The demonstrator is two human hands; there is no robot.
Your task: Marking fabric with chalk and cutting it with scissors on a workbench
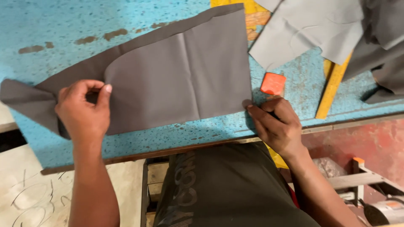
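Grey fabric piece (168, 80) limp, light, slides easily. My left hand (82, 111) pinches its folded left end; right hand (275, 124) pins bottom-right corner, grip closed on cloth. Orange chalk (272, 83) just right of fabric.

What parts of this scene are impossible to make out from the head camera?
- Grey fabric piece: its near-left corner, covered by the left hand.
- Dark object in the right hand: hidden by its fingers.
- Fabric pile: cut off by the top and right edges.
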